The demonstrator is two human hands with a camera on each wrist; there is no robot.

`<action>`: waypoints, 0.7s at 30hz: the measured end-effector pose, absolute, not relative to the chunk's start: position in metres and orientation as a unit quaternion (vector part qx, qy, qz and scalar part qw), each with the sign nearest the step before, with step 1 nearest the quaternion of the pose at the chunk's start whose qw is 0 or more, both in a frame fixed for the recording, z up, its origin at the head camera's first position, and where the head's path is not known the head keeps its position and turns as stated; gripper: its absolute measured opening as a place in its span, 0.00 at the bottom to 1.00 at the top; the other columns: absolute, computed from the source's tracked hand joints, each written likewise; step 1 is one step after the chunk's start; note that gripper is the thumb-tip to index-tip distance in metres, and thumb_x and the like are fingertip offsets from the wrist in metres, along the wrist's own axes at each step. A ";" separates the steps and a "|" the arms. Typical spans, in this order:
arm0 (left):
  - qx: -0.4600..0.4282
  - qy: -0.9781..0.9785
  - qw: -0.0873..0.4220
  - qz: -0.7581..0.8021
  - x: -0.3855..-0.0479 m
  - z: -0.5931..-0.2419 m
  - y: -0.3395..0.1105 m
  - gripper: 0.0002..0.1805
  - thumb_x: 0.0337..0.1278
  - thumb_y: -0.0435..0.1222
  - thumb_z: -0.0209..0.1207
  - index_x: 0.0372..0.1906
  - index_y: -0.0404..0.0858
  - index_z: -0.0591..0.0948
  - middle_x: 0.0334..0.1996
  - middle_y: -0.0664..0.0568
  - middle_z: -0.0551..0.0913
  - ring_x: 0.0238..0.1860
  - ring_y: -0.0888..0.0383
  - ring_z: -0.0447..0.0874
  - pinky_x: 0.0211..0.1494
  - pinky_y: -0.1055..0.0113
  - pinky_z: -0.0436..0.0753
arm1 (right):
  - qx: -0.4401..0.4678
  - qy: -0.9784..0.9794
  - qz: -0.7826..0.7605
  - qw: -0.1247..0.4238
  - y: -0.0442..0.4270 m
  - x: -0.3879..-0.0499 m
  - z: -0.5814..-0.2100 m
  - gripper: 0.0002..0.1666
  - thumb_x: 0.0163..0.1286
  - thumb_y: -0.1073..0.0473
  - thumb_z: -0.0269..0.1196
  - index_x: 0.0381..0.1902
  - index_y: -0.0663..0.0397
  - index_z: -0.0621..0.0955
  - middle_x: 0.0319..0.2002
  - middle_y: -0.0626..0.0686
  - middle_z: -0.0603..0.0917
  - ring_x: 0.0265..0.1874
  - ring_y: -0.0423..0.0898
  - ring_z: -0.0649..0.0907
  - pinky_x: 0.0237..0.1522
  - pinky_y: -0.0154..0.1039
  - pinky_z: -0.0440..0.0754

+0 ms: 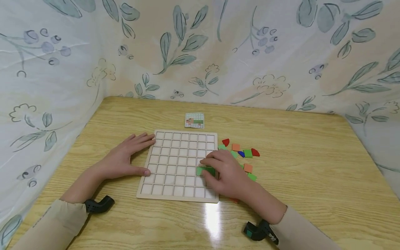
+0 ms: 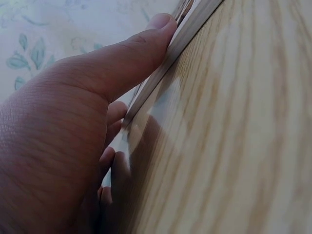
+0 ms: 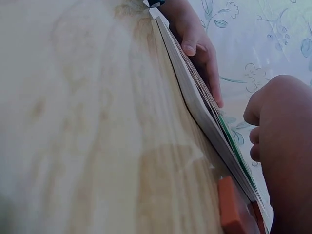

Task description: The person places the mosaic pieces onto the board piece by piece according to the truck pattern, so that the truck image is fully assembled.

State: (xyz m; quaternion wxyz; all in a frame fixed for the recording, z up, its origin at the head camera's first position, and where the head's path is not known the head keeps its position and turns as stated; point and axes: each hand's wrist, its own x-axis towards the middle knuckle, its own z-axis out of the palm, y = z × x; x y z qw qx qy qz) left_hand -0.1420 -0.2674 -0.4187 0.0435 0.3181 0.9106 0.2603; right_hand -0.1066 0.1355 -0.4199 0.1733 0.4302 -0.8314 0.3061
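Note:
A pale wooden grid board (image 1: 170, 160) lies flat on the table. My left hand (image 1: 125, 158) rests at its left side, fingers extended, fingertips and thumb touching the frame; the left wrist view shows the thumb (image 2: 141, 51) against the board's edge. Over the right part of the board hovers my right hand (image 1: 226, 172), fingers loosely bent, thumb and index apart with nothing visible between them. Beneath it, a light green tile (image 1: 200, 171) and a darker green tile (image 1: 210, 170) sit side by side in cells. The right wrist view shows bent fingers (image 3: 254, 136) above the board.
Right of the board lie loose pieces: red quarter-rounds (image 1: 255, 152), orange squares (image 1: 235, 147), green squares (image 1: 248, 153) and a blue piece (image 1: 241, 153). Some are partly behind the right hand. A small pattern card (image 1: 194, 120) lies beyond the board. Patterned cloth (image 1: 200, 52) hangs behind.

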 end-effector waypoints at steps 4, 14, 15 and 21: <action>0.319 0.911 0.045 0.259 -0.142 -0.418 -0.267 0.59 0.54 0.64 0.78 0.86 0.43 0.66 0.87 0.48 0.60 0.88 0.41 0.50 0.90 0.46 0.42 | 0.412 -0.837 0.314 0.177 0.140 -0.105 -0.419 0.15 0.67 0.62 0.74 0.50 0.61 0.91 0.46 0.52 0.88 0.45 0.49 0.84 0.49 0.47 0.85; 0.319 0.910 0.050 0.259 -0.142 -0.416 -0.268 0.59 0.55 0.64 0.77 0.86 0.44 0.66 0.87 0.49 0.60 0.88 0.41 0.50 0.90 0.46 0.42 | 0.389 -0.855 0.283 0.190 0.154 -0.101 -0.416 0.14 0.68 0.61 0.74 0.49 0.61 0.92 0.45 0.52 0.88 0.46 0.50 0.85 0.49 0.48 0.84; 0.319 0.910 0.050 0.260 -0.142 -0.416 -0.268 0.59 0.55 0.63 0.78 0.86 0.44 0.66 0.87 0.49 0.60 0.88 0.41 0.50 0.90 0.45 0.42 | 0.386 -0.858 0.282 0.188 0.155 -0.101 -0.416 0.14 0.68 0.61 0.74 0.49 0.61 0.92 0.46 0.52 0.89 0.47 0.50 0.85 0.51 0.48 0.84; 0.319 0.909 0.050 0.264 -0.142 -0.416 -0.267 0.59 0.55 0.63 0.78 0.87 0.44 0.66 0.87 0.50 0.60 0.88 0.41 0.50 0.90 0.45 0.42 | 0.373 -0.867 0.270 0.188 0.164 -0.101 -0.416 0.15 0.68 0.61 0.73 0.51 0.61 0.91 0.49 0.53 0.89 0.51 0.52 0.85 0.54 0.50 0.84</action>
